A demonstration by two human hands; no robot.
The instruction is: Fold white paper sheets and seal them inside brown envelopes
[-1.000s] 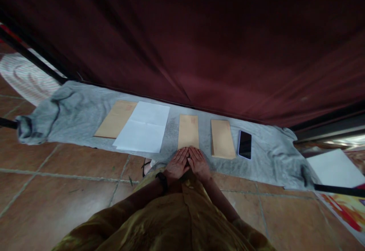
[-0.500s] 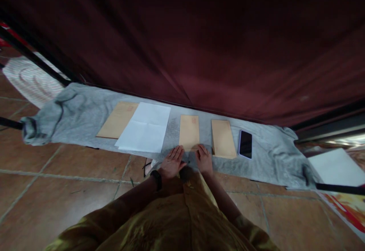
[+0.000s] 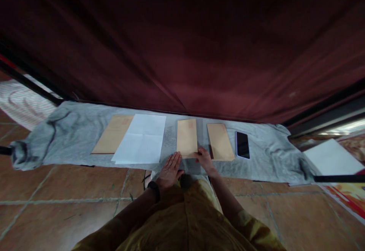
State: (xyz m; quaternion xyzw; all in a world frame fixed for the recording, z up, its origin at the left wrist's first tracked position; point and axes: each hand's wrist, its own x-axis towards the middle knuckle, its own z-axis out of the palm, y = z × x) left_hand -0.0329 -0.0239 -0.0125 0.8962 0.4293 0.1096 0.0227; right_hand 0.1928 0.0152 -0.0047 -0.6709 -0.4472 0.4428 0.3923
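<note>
A grey cloth (image 3: 71, 137) lies along the floor under a dark red curtain. On it, from left to right, lie a brown envelope (image 3: 112, 139), a white sheet of paper (image 3: 141, 139) overlapping it, a narrow brown envelope (image 3: 187, 137), another brown envelope (image 3: 220, 141) and a black phone (image 3: 242, 144). My left hand (image 3: 169, 169) rests flat on the cloth just below the narrow envelope, fingers stretched out. My right hand (image 3: 203, 159) touches that envelope's near right corner with its fingertips; whether it pinches the edge I cannot make out.
The floor is brown tile (image 3: 57, 201). A white sheet (image 3: 332, 159) and a colourful printed sheet (image 3: 349, 199) lie at the far right by a black bar (image 3: 339, 178). A striped white cloth (image 3: 23, 102) lies at the far left.
My hands, pressed together on the envelope's near end a second ago, have parted: the left slid down-left onto the cloth, the right moved to the envelope's right corner. The view tilted slightly.
</note>
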